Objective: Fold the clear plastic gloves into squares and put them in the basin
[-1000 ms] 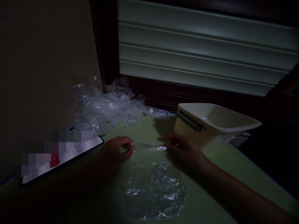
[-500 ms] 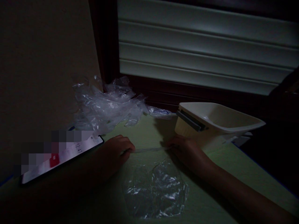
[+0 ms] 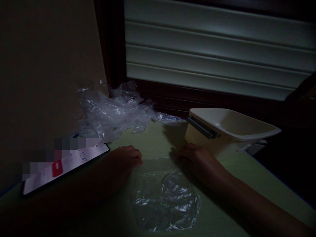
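Observation:
A clear, crinkled plastic sheet lies flat on the green table in front of me. My left hand rests with curled fingers on the sheet's far left corner. My right hand presses the far right corner, its fingers also bent down. The sheet's far edge runs between the two hands. The scene is very dark, so the fingertips are hard to make out.
A heap of crumpled clear plastic sits at the back left against the wall. A phone with a lit screen lies to the left. A cream plastic basin stands just behind my right hand. Window blinds are behind.
The sheet's far edge was held up slightly between pinched fingers; now both hands have lowered and press it flat on the table. The sheet has spread a little.

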The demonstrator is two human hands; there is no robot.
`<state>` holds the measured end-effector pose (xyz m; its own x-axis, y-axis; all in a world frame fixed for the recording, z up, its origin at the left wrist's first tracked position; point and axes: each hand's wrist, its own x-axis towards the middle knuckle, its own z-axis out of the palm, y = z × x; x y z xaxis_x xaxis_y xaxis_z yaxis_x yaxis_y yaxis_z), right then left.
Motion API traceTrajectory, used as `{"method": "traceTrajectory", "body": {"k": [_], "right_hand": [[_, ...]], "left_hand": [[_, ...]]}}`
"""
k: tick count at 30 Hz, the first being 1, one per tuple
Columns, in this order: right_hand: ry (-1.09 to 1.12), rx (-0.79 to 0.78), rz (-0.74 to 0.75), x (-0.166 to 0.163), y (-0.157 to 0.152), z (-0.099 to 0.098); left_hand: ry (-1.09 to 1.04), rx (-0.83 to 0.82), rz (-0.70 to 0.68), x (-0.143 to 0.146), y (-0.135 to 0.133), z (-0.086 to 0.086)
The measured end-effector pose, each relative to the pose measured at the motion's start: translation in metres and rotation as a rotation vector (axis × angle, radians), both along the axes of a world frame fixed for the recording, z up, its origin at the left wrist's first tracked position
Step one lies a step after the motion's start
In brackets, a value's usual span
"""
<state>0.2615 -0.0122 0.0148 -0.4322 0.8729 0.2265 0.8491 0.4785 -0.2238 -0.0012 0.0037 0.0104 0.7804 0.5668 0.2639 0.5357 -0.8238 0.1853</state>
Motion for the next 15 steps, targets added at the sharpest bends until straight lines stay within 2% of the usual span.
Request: {"method": "traceTrajectory", "body": {"k": [9, 11, 15], "right_hand": [[-0.124, 0.125, 0.009, -0.004, -0.005, 0.008], [-0.140, 0.171, 0.064, -0.013, -0.008, 0.012], [-0.235, 0.181, 0.268, -0.041, -0.012, 0.023]], "left_hand": [[0.038, -0.008, -0.006, -0.003, 0.000, 0.002], [0.078, 0.015, -0.014, -0.001, -0.001, 0.004], [0.078, 0.047, 0.015, 0.003, 0.000, 0.000]]}}
